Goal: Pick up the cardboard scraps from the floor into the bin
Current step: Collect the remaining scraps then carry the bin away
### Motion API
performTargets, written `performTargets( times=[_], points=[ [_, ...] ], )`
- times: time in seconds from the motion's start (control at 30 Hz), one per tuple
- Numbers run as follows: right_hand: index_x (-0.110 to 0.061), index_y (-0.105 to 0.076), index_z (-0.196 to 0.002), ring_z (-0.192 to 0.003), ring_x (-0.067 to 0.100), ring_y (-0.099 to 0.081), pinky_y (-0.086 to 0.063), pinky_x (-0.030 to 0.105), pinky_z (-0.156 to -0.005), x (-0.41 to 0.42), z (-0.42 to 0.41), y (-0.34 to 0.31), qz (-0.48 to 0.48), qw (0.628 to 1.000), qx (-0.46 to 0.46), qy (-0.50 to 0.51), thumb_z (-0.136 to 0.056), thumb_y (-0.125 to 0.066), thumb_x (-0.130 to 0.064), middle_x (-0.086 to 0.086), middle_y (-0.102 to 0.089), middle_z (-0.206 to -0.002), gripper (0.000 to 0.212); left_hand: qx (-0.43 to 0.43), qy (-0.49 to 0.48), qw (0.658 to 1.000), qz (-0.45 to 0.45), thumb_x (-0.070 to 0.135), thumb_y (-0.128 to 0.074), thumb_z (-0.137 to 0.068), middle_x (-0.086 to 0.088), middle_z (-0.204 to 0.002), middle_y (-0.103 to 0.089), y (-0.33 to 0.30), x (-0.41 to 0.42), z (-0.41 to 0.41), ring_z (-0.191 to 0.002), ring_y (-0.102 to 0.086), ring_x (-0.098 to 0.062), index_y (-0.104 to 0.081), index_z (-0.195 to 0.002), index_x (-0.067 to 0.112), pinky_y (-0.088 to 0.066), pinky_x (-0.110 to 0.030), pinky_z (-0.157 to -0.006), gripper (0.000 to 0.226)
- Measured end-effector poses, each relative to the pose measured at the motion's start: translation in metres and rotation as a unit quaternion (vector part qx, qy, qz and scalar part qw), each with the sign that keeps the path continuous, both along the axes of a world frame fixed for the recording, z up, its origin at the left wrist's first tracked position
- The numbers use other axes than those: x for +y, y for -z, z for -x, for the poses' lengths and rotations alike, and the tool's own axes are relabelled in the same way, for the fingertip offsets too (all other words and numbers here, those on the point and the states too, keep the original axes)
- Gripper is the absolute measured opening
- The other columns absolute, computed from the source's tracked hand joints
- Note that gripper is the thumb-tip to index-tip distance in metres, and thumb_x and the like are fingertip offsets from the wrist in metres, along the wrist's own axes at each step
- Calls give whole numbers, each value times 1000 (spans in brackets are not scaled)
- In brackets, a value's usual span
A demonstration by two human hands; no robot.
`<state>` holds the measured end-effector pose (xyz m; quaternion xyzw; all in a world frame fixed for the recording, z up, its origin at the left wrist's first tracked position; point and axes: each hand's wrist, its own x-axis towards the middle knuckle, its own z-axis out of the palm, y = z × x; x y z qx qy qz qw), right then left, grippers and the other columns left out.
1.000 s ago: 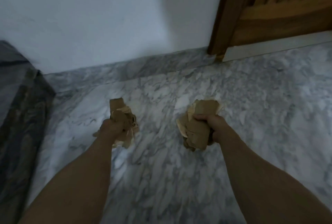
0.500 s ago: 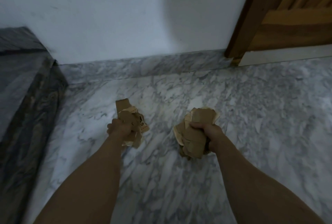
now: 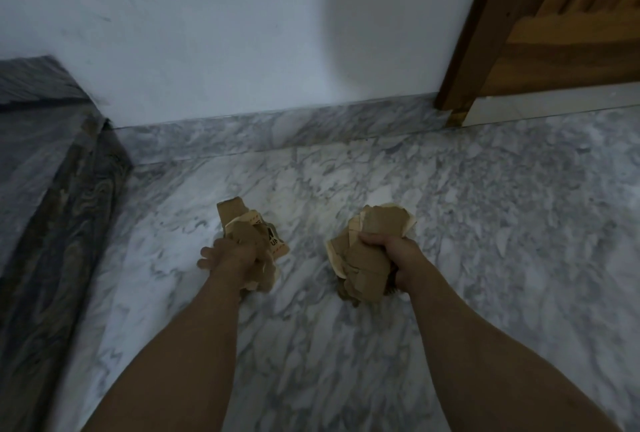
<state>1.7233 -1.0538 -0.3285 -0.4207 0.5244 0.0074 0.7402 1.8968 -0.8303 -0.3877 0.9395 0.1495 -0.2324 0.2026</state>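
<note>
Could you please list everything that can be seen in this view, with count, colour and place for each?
cardboard scraps in left hand: one crumpled bunch, brown with some printing, held above the floor, centre left
cardboard scraps in right hand: one crumpled bunch, brown, held above the floor, centre right
marble floor: one, white with grey veins, across the lower view
skirting: one strip, grey marble, along the wall foot
wall: one, white, top
wooden door: one, brown, top right
dark stone ledge: one, dark grey, left edge
bin: none in view
left hand: one, grips its bunch
right hand: one, grips its bunch
</note>
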Motion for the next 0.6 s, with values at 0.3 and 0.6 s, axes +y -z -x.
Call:
performTargets(
  times=[0.3, 0.6],
  points=[
    [-3, -63, -124, -91, 35, -71, -60, 46, -70, 2, 1, 5, -4, 1000, 9, -13, -65, -91, -12, 17, -72, -106, 65, -11, -60, 994, 88, 46, -61, -90, -21, -127, -58, -8, -6, 7, -113, -57, -41, -49, -130, 2, -53, -44, -89, 60],
    [-5, -65, -118, -91, 35, -71, -60, 50, -76, -3, -2, 0, -6, 1000, 8, -21, -66, -92, -16, 17, -73, -104, 60, 42, -26, 994, 100, 36, -75, -82, -20, -134, -55, -22, -9, 14, -117, -58, -38, -44, -138, -2, -51, -36, -79, 74]
  ],
)
